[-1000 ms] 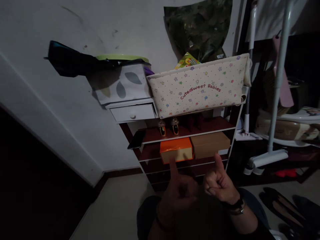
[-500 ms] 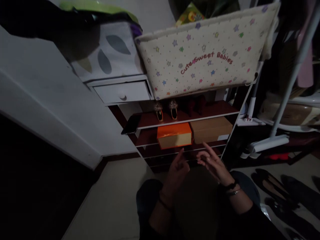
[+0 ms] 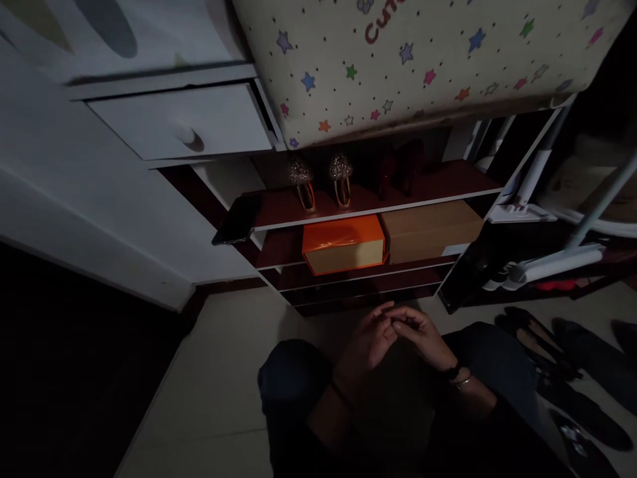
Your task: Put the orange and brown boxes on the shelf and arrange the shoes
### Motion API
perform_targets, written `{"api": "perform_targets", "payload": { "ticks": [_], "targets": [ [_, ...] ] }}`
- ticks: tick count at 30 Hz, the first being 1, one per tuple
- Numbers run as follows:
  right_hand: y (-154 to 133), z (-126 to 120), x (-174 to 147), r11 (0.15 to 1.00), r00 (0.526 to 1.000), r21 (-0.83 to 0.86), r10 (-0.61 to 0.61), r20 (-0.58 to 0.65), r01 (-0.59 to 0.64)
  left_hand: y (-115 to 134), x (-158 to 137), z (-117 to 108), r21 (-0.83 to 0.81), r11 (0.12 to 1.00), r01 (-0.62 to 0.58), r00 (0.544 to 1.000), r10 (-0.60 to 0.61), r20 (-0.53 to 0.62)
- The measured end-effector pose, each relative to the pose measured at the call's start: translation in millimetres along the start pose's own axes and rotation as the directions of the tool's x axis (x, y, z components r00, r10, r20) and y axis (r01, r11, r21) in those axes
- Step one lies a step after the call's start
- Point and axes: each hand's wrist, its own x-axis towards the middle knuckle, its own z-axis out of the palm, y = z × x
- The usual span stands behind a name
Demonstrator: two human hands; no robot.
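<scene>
The left grip (image 3: 372, 337) and right grip (image 3: 421, 337) meet at their fingertips, fingers loosely bent, in front of the rack; whether anything small is pinched between them, I cannot tell. Beyond them and apart from both, the orange box (image 3: 343, 242) lies at the front edge of the lower shelf (image 3: 276, 249), left of its middle. The brown box (image 3: 430, 232) lies just beside it, reaching towards that shelf's right edge, with a white label (image 3: 455, 249) at its front lower right corner. On the upper shelf (image 3: 365, 194), glittery shoes (image 3: 341, 167) stand near the front edge, and a dark flat device (image 3: 237, 220) juts past the left front corner. Dark red shoes (image 3: 399, 166) stand farther right.
</scene>
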Motion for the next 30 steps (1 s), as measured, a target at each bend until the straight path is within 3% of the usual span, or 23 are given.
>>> {"api": "perform_targets", "payload": {
  "ticks": [5, 9, 13, 17, 21, 24, 27, 30],
  "targets": [
    [-7, -6, -8, 0.999, 0.998, -0.023, -0.048, 0.043, 0.049, 0, -4, 1, 0.031, 0.999, 0.014, 1.0, -0.015, 0.021],
    [-10, -8, -13, 0.977, 0.99, -0.17, -0.135, -0.033, 0.127, 0, -4, 5, 0.007, 1.0, 0.028, 0.999, -0.029, 0.042],
    [-13, -6, -16, 0.939, 0.976, -0.282, -0.216, -0.03, 0.199, 4, -9, 11, 0.019, 0.999, 0.045, 0.999, -0.045, 0.005],
    [-18, -4, -16, 0.896, 0.954, -0.343, -0.299, 0.002, 0.281, 8, -13, 14, 0.073, 0.995, 0.061, 0.998, -0.061, -0.006],
    [-21, -2, -17, 0.846, 0.919, -0.386, -0.393, 0.016, 0.368, 4, -7, 12, 0.109, 0.994, -0.001, 1.0, 0.0, 0.01],
    [-20, -1, -18, 0.785, 0.887, -0.464, -0.461, 0.005, 0.411, 0, -3, 7, 0.128, 0.987, -0.1, 0.995, 0.102, -0.007],
    [-14, -1, -19, 0.701, 0.856, -0.558, -0.516, 0.034, 0.445, 0, -1, 3, 0.254, 0.946, -0.202, 0.978, 0.21, -0.006],
    [-10, -1, -17, 0.532, 0.809, -0.691, -0.573, 0.132, 0.49, 2, -2, 0, 0.415, 0.869, -0.269, 0.955, 0.298, -0.004]
  ]
}}
